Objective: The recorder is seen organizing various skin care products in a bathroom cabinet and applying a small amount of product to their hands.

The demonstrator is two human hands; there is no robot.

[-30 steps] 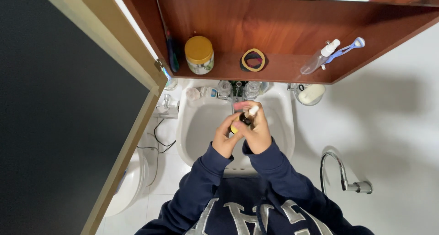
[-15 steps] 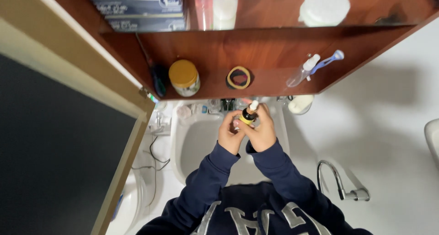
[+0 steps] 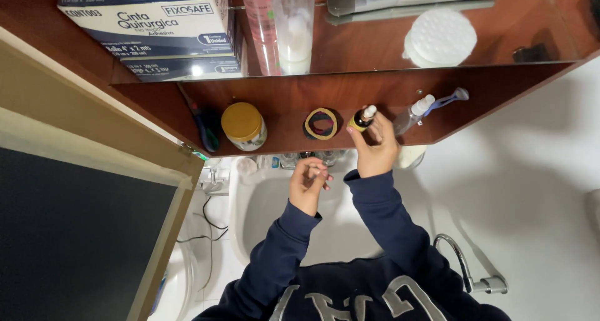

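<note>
The small dark dropper bottle [image 3: 361,118] with a white tip sits at the front edge of the wooden cabinet shelf [image 3: 281,102], just beside the ring-shaped black and yellow item [image 3: 321,123]. The right hand [image 3: 375,147] grips the bottle with fingers closed around its lower body. The left hand [image 3: 308,182] is loosely curled, holding nothing, above the white sink [image 3: 250,215]. A yellow-lidded jar [image 3: 244,126] stands further left on the shelf.
</note>
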